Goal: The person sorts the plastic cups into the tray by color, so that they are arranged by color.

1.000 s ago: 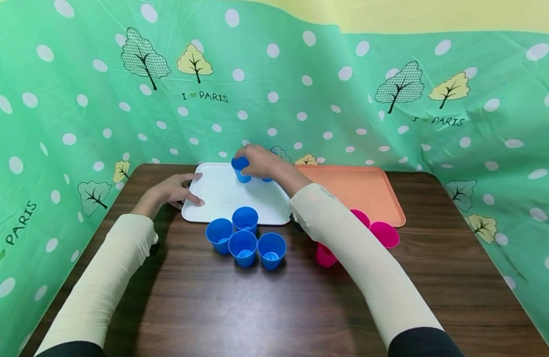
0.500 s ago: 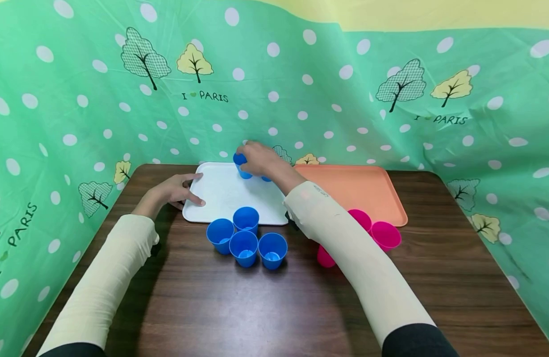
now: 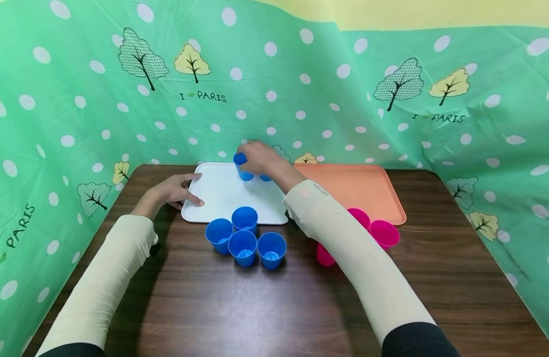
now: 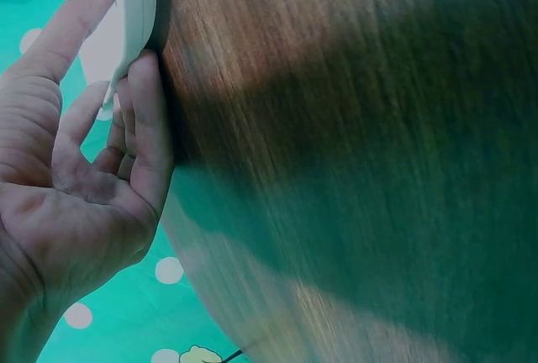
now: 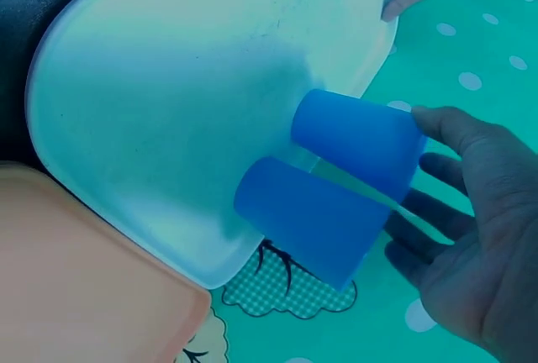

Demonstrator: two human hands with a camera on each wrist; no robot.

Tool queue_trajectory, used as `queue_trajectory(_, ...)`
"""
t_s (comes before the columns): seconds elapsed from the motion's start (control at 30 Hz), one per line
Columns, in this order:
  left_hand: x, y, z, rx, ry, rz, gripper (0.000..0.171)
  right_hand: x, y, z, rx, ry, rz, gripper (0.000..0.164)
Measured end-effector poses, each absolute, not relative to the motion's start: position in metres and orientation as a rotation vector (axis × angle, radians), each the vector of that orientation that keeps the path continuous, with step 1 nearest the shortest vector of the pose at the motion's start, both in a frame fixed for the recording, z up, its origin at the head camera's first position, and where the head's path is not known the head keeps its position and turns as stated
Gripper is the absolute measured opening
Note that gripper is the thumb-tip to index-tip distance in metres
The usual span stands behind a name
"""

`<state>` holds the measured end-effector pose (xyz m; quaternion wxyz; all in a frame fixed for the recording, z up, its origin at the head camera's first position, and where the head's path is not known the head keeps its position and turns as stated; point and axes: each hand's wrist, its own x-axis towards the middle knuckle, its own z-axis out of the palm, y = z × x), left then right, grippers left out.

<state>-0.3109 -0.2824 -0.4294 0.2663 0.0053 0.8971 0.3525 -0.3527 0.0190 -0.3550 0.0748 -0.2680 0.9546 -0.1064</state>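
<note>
One green dotted cloth [image 3: 274, 64], hung at the back. One brown table [image 3: 203, 307]. One white tray [image 3: 216, 196], beside one orange tray [image 3: 354, 191]. Your left hand [image 3: 172, 191]: thumb over the white tray's left rim, fingers bent against its outside, holding that edge. Your right hand [image 3: 262, 158]: narrowed to a pinch on one blue cup [image 3: 244, 172] at the white tray's far side; whether its base touches cannot be told. One second blue cup [image 5: 307, 216], just beside it. Four further blue cups [image 3: 243, 248], upright, clustered on your side of the white tray. Pink cups [image 3: 384, 234], partly hidden.
</note>
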Motion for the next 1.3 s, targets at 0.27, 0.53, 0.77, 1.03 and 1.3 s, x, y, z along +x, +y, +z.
queue_trajectory(0.27, -0.312, -0.283, -0.430, 0.012, 2.420, 0.949, 0.117, -0.352, 0.024, -0.351, -0.843, 2.855, -0.368, 0.055)
queue_trajectory(0.53, -0.312, -0.281, -0.430, 0.016, 2.424, 0.952, 0.117, -0.343, 0.035, -0.341, -0.849, 2.864, -0.382, 0.057)
queue_trajectory(0.77, -0.311, -0.283, -0.431, 0.004, 2.430, 0.946, 0.117, -0.330, 0.041, -0.329, -0.858, 2.852, -0.374, 0.063)
queue_trajectory(1.03, -0.312, -0.284, -0.432, 0.000, 2.432, 0.943, 0.116, -0.317, 0.048, -0.320, -0.871, 2.843, -0.368, 0.067)
queue_trajectory(1.3, -0.312, -0.283, -0.432, -0.004, 2.427, 0.959, 0.116, -0.305, 0.060, -0.315, -0.889, 2.821, -0.407, 0.068)
